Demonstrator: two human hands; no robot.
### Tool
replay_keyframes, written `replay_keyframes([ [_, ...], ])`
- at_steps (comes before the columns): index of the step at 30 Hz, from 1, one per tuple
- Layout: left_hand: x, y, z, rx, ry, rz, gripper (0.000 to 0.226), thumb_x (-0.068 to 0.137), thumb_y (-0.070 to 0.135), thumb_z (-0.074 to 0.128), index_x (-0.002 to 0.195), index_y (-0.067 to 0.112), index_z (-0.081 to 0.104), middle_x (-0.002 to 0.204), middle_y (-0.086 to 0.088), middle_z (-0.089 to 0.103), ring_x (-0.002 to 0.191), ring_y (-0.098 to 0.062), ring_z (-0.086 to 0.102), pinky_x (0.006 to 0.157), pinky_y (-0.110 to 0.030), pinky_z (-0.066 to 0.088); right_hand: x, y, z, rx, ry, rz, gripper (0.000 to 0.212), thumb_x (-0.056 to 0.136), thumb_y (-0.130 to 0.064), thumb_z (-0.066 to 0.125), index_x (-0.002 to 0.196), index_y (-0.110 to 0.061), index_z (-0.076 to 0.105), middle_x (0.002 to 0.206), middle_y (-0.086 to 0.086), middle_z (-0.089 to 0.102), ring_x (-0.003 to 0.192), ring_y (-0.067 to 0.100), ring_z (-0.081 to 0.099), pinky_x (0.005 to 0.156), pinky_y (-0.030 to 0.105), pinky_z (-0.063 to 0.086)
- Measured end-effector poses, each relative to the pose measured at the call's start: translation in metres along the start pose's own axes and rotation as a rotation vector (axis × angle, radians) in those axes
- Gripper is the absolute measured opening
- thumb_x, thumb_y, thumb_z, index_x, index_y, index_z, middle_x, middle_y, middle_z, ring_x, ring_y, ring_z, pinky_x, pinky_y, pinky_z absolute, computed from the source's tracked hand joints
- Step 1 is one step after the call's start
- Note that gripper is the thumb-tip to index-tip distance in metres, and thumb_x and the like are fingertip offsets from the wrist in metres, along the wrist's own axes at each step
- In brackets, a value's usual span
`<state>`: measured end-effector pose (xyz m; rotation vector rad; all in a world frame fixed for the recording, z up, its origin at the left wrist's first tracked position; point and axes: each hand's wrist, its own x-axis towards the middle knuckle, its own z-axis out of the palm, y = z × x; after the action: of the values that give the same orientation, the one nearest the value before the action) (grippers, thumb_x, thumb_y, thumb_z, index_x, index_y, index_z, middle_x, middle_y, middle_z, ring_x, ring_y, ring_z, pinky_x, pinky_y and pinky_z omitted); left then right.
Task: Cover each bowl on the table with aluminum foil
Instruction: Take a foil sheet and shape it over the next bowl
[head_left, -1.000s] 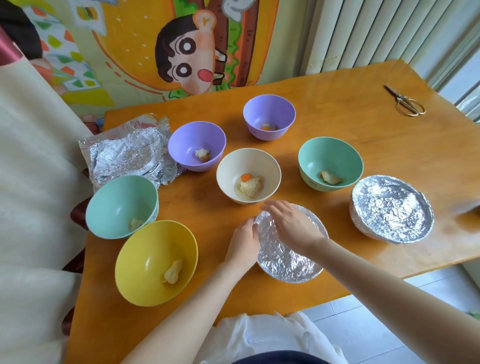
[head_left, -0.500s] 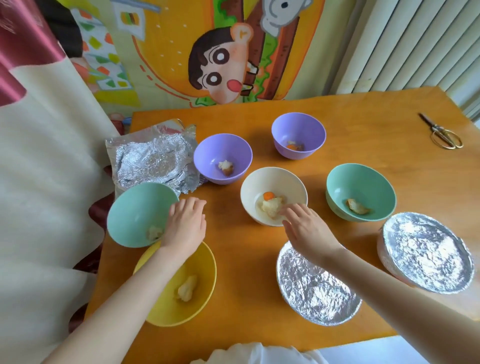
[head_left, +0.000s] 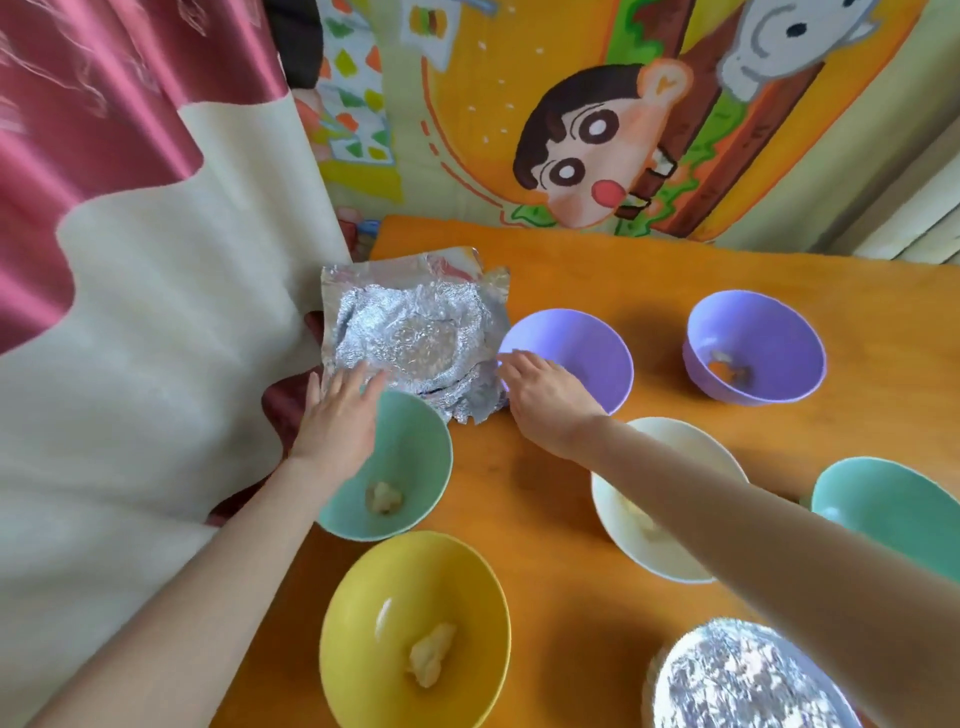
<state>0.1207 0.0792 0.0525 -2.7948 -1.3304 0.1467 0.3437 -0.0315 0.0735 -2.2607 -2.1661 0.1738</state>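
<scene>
Yellow bowl (head_left: 358, 597) holds one pale food lump (head_left: 430, 662) (uncovered).

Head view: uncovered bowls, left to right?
Left green bowl → near purple bowl → cream bowl → far purple bowl → right green bowl. Yellow bowl skipped: it overlaps the left green bowl's span.

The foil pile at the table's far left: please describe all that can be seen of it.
The foil pile is silver, crinkled and roughly square, apparently several sheets, with a round dent in its middle. It lies flat on the table, between the curtain and the nearer purple bowl. The left hand lays straight fingers on its near edge; the right hand reaches its right edge, grip unclear.
</scene>
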Motion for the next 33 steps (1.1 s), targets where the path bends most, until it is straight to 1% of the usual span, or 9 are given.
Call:
replay_keyframes([
  [5,0.007,-0.013,0.004,-0.082,-0.102,-0.073,0.049,0.090,0.004,0.049,0.137,0.014,0.039,0.129,-0.008,0.048,0.118,-0.029,0.048,0.086,-0.043,0.042,0.061,-0.007,0.002,0.035,-0.041,-0.076,0.050,0.090,0.003,0.037,0.138,-0.009,0.034,0.139,0.009,0.042,0.129,0.025,0.037,0.104,0.031,0.031],
  [8,0.005,-0.014,0.005,-0.088,-0.164,-0.127,0.044,0.091,0.009,0.052,0.133,0.014,0.039,0.125,-0.005,0.049,0.108,-0.028,0.056,0.069,-0.038,0.043,0.087,-0.022,0.013,0.024,-0.096,-0.151,0.049,0.090,0.004,0.038,0.137,-0.011,0.039,0.138,0.006,0.045,0.130,0.024,0.037,0.104,0.033,0.032],
  [14,0.002,-0.012,0.002,-0.055,-0.184,-0.170,0.050,0.088,0.013,0.059,0.133,0.017,0.037,0.126,-0.001,0.052,0.107,-0.025,0.058,0.065,-0.036,0.040,0.105,-0.039,0.040,-0.189,-0.171,-0.152,0.034,0.093,-0.006,0.050,0.126,-0.010,0.049,0.124,0.007,0.054,0.118,0.025,0.046,0.095,0.035,0.043],
  [18,0.002,-0.011,-0.001,-0.078,-0.171,-0.176,0.049,0.088,0.003,0.053,0.132,0.017,0.039,0.122,-0.001,0.054,0.104,-0.026,0.058,0.063,-0.035,0.035,0.110,-0.035,0.037,-0.160,-0.144,-0.087,0.019,0.093,-0.001,0.050,0.109,-0.007,0.056,0.093,0.004,0.056,0.082,0.019,0.053,0.070,0.028,0.046],
  [20,0.002,-0.012,0.001,-0.101,-0.165,-0.187,0.047,0.088,0.003,0.054,0.131,0.015,0.040,0.122,-0.003,0.055,0.103,-0.028,0.059,0.064,-0.036,0.039,0.113,-0.033,0.031,-0.098,-0.081,-0.087,0.017,0.095,-0.004,0.047,0.109,-0.010,0.056,0.089,0.001,0.056,0.077,0.017,0.053,0.066,0.028,0.045],
  [24,0.002,-0.014,0.005,-0.190,-0.104,-0.247,0.050,0.088,-0.005,0.043,0.133,0.016,0.040,0.117,-0.008,0.060,0.096,-0.034,0.062,0.068,-0.040,0.044,0.120,-0.029,0.005,0.159,0.059,0.027,0.021,0.100,-0.020,0.043,0.111,-0.012,0.059,0.099,0.007,0.066,0.083,0.025,0.061,0.064,0.029,0.042],
  [28,0.001,-0.016,0.006,-0.505,-0.006,-0.355,0.037,0.092,0.002,0.042,0.125,0.017,0.050,0.113,-0.013,0.062,0.101,-0.037,0.060,0.077,-0.044,0.049,0.116,-0.028,-0.033,0.297,0.268,0.049,0.021,0.099,-0.026,0.045,0.107,-0.013,0.059,0.104,0.006,0.066,0.093,0.030,0.061,0.062,0.030,0.036],
  [31,0.000,-0.011,-0.010,-0.693,0.102,-0.399,0.026,0.095,0.015,0.048,0.120,0.010,0.055,0.117,-0.011,0.061,0.109,-0.031,0.056,0.091,-0.045,0.045,0.099,-0.035,-0.054,0.361,0.548,-0.023,0.017,0.094,-0.024,0.053,0.098,-0.012,0.064,0.091,0.005,0.069,0.085,0.030,0.064,0.059,0.033,0.045],
  [33,-0.006,0.003,-0.042,-1.005,0.137,-0.437,0.036,0.095,0.026,0.052,0.128,0.012,0.050,0.124,-0.001,0.056,0.116,-0.018,0.051,0.099,-0.034,0.039,0.079,-0.042,-0.063,0.326,0.719,-0.085,0.014,0.087,-0.024,0.056,0.088,-0.014,0.066,0.075,-0.001,0.067,0.070,0.026,0.065,0.047,0.029,0.046],
])
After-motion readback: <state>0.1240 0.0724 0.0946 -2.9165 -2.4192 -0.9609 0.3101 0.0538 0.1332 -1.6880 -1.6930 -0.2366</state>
